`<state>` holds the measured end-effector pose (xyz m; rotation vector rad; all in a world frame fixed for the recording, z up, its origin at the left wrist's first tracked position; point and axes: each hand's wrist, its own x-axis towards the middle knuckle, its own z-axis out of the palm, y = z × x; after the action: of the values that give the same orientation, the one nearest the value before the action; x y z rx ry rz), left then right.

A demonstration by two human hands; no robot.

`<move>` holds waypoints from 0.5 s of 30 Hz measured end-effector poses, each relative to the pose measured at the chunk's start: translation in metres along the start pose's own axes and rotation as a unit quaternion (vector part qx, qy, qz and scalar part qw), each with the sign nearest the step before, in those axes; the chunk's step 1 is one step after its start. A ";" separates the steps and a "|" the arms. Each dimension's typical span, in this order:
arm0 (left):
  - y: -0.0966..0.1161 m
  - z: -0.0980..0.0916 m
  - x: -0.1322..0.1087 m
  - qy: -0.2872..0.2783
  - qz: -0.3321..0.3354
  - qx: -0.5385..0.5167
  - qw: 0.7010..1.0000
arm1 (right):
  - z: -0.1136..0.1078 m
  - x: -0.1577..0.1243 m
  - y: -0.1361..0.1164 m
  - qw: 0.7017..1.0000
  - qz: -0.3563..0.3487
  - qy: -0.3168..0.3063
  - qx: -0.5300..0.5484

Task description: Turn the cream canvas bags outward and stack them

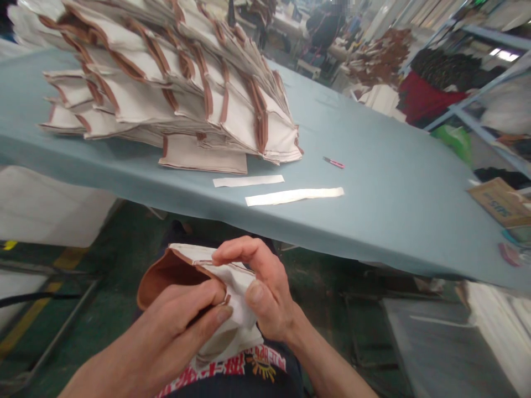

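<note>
Over my lap I hold a white fabric bag (244, 296) with a brown lining and brown edging; its mouth gapes toward the left. My left hand (178, 318) pinches the bag's edge between thumb and forefinger, near the seam. With bent fingers, my right hand (265, 282) grips the far side of the same bag, its fingertips resting on the upper edge. The lower part of the bag is partly hidden behind my left hand.
A large heap of similar white bags with brown edging (186, 99) lies on the blue-covered table (394, 182). Two white strips (294, 195) and a small pink-handled cutter (334, 162) lie nearby. Shelves with fabric (446, 72) stand at right; a person (326, 27) is in the background.
</note>
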<state>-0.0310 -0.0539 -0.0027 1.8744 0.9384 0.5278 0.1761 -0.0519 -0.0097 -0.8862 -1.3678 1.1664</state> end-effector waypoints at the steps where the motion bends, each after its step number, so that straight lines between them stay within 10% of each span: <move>1: 0.002 0.001 -0.001 -0.005 -0.001 -0.005 1.000 | 0.002 0.003 -0.002 1.000 -0.008 0.003 0.013; 15: 0.008 -0.016 -0.009 -0.010 -0.016 -0.016 1.000 | -0.006 0.015 0.014 0.963 -0.127 -0.148 -0.185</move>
<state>-0.0449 -0.0544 0.0122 1.8308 0.9391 0.5011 0.1780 -0.0332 -0.0196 -0.7812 -1.9274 0.8812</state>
